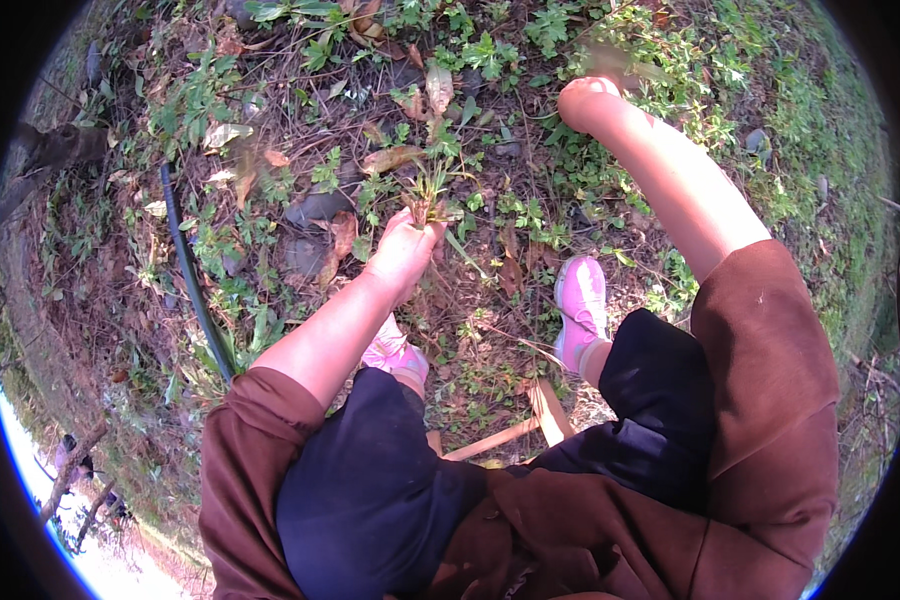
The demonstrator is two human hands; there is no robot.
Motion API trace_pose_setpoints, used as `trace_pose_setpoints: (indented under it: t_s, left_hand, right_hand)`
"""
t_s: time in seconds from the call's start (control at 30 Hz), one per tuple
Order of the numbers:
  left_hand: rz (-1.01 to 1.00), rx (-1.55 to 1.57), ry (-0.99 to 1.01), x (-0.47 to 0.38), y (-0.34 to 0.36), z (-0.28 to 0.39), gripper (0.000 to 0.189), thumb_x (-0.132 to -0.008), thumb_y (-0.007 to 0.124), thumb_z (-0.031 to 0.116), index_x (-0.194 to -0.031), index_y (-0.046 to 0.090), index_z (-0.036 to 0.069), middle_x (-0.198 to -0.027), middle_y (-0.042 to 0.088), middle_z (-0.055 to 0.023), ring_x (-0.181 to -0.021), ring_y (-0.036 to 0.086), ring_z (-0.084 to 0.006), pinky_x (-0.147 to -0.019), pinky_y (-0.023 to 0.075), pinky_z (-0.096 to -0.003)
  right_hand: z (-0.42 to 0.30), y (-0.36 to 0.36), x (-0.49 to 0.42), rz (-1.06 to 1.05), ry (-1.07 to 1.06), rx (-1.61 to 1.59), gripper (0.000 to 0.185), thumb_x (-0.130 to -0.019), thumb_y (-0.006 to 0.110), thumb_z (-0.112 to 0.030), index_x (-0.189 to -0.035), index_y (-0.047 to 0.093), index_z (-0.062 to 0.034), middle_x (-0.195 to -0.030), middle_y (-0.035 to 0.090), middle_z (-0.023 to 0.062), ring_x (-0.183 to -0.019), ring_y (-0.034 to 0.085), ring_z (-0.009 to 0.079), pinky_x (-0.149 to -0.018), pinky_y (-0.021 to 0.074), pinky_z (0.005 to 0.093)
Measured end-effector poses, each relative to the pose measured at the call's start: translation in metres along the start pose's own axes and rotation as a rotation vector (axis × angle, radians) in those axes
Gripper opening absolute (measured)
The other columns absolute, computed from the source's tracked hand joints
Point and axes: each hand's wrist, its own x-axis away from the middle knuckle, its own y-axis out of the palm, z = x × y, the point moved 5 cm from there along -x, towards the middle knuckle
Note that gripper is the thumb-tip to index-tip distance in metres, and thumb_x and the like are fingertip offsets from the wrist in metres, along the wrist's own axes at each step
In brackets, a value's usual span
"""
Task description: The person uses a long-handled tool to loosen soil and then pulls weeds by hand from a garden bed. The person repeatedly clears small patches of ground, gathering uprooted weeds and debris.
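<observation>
My left hand (409, 247) is closed around a small tuft of grassy weeds (427, 196), whose blades stick up past the fingers. Under it lie dry leaves, low green plants and bare soil. Farther out to the right, my right hand (589, 99) is curled low over a patch of leafy green weeds (664, 94). A brownish blur (613, 61) shows at its far side. Motion smears that shape, and the fingers are hidden, so what the hand holds cannot be made out.
A black hose (187, 270) runs along the ground at left. Grey stones (316, 208) lie beside my left hand. Pink shoes (581, 304) stand apart on the soil, with a low wooden stool's legs (549, 412) behind. A dark tree trunk (64, 146) is at far left.
</observation>
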Motion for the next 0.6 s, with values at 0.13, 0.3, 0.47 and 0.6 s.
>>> trace_pose_setpoints:
  t_s: [0.13, 0.3, 0.47, 0.6]
  left_hand:
    - [-0.003, -0.038, 0.027, -0.002, -0.002, -0.002, 0.011, -0.085, 0.058, 0.016, -0.08, 0.053, 0.008, -0.065, 0.05, -0.0013, -0.059, 0.049, -0.0127, -0.057, 0.039, -0.0283]
    - [-0.072, -0.268, 0.256, -0.017, -0.017, -0.028, 0.011, -0.084, 0.057, 0.015, -0.079, 0.052, 0.007, -0.065, 0.05, -0.0016, -0.06, 0.049, -0.0131, -0.058, 0.0392, -0.0286]
    - [-0.01, -0.14, 0.036, -0.001, -0.006, -0.004, 0.011, -0.085, 0.055, 0.014, -0.078, 0.051, 0.008, -0.065, 0.05, -0.0018, -0.061, 0.049, -0.0133, -0.058, 0.0399, -0.0296]
    - [0.021, -0.084, -0.003, 0.009, -0.009, -0.001, 0.008, -0.086, 0.053, 0.011, -0.079, 0.051, 0.007, -0.067, 0.051, -0.0019, -0.062, 0.049, -0.0135, -0.058, 0.0402, -0.0295]
  right_hand:
    - [0.007, 0.006, 0.006, 0.074, 0.004, -0.291, 0.028, -0.088, 0.048, -0.019, -0.109, 0.064, -0.0102, -0.109, 0.066, 0.003, -0.097, 0.063, 0.0187, -0.079, 0.0514, 0.0339]
    - [0.002, 0.007, 0.011, 0.08, -0.109, 0.212, 0.023, -0.087, 0.038, -0.015, -0.092, 0.061, -0.0091, -0.092, 0.062, 0.0054, -0.081, 0.06, 0.0152, -0.066, 0.0457, 0.0318]
    - [0.004, 0.044, -0.016, 0.106, -0.463, 1.393, 0.019, -0.084, 0.044, -0.013, -0.067, 0.054, -0.0158, -0.061, 0.053, -0.0007, -0.052, 0.05, 0.0094, -0.044, 0.0334, 0.0248]
    - [-0.003, 0.035, -0.02, 0.134, -0.383, 0.811, 0.013, -0.08, 0.05, -0.014, -0.069, 0.058, -0.0154, -0.064, 0.056, -0.0004, -0.054, 0.051, 0.0104, -0.045, 0.036, 0.0256]
